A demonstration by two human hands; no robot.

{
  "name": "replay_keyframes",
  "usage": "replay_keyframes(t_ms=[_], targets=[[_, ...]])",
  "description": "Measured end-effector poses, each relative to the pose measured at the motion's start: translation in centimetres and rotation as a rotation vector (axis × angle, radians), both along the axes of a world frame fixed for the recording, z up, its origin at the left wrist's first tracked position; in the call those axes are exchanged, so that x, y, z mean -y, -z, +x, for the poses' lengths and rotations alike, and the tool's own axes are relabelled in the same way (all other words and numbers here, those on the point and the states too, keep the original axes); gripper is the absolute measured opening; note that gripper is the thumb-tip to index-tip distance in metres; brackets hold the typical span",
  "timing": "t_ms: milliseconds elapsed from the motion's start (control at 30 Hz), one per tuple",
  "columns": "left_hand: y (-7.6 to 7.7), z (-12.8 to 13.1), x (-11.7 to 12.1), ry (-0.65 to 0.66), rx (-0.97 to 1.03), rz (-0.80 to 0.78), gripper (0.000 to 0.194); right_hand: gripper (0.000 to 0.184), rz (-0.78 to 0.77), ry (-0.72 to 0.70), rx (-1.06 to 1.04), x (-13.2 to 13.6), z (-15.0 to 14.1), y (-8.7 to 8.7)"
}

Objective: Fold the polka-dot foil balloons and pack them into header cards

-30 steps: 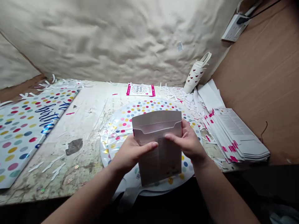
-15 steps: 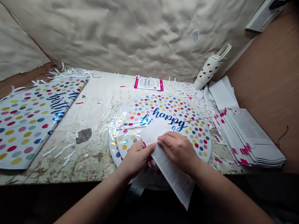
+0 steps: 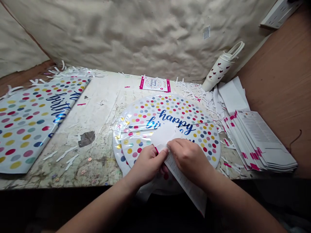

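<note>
A white printed paper packet (image 3: 188, 183) with pink edges slants over the table's front edge, its white flap (image 3: 163, 134) at the upper end. My left hand (image 3: 148, 163) pinches its left edge, thumb on top. The closed fingers of my right hand (image 3: 188, 157) press at the base of the flap; whether they hold a strip there is hidden. Beneath both hands lie round foil balloons (image 3: 145, 113), flat and stacked, with coloured dots and blue "happy birthday" lettering partly covered by the packet.
More dotted foil balloons (image 3: 26, 136), folded, lie at left. A stack of printed packets (image 3: 262, 139) sits at right, near a white tumbler (image 3: 218, 69) with hearts. One packet (image 3: 155, 84) lies at the back. Paper strips (image 3: 191, 89) litter the table (image 3: 97, 106).
Both hands and the packet have shifted slightly to the right. My right hand's fingers have curled in more tightly at the flap. The view has tilted a little.
</note>
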State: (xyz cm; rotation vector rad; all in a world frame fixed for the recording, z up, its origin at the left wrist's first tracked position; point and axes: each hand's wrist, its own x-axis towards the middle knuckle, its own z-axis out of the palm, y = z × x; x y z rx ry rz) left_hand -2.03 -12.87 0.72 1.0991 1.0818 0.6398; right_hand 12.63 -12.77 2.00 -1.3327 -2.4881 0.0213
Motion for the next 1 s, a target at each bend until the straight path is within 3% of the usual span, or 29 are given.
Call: replay_keyframes(t_ms=[100, 167, 333, 400, 467, 567, 700, 867, 933, 1000], targets=[[-0.2, 0.2, 0.1, -0.003, -0.011, 0.015, 0.033, 0.018, 0.105, 0.016, 0.132, 0.1, -0.5, -0.1], [0.1, 0.0, 0.1, 0.019, 0.015, -0.007, 0.035, 0.018, 0.137, 0.071, 0.157, -0.4, 0.9, 0.1], [1.0, -1.1, -0.1, -0.053, -0.045, -0.008, 0.038, 0.016, 0.183, 0.579, 0.081, -1.1, 7.6, -0.2], [1.0, -0.9, -0.2, -0.053, -0.035, -0.005, 0.039, 0.016, 0.079, 0.474, -0.082, -0.6, 8.1, -0.6], [0.8, -0.3, -0.1, -0.024, -0.006, -0.013, 0.038, 0.017, -0.047, 0.221, -0.233, 0.1, 6.7, -0.9], [0.3, 0.9, 0.1, 0.012, 0.012, -0.027, 0.034, 0.019, -0.077, 0.071, -0.241, 0.9, 3.5, -0.9], [-0.2, 1.8, 0.5, 0.046, -0.026, -0.014, 0.037, 0.02, -0.003, 0.05, 0.004, 1.4, 1.5, -0.7], [-0.3, 1.9, 0.5, 0.078, -0.059, 0.036, 0.043, 0.017, 0.134, 0.022, 0.252, 1.2, 1.7, -1.1], [-0.1, 1.6, 0.4, 0.098, -0.046, 0.0, 0.042, 0.017, 0.172, 0.114, 0.269, 0.4, 3.4, -1.5], [0.2, 1.3, 0.3, 0.091, -0.02, -0.036, 0.039, 0.016, 0.237, 0.355, 0.257, -0.4, 6.0, -1.9]])
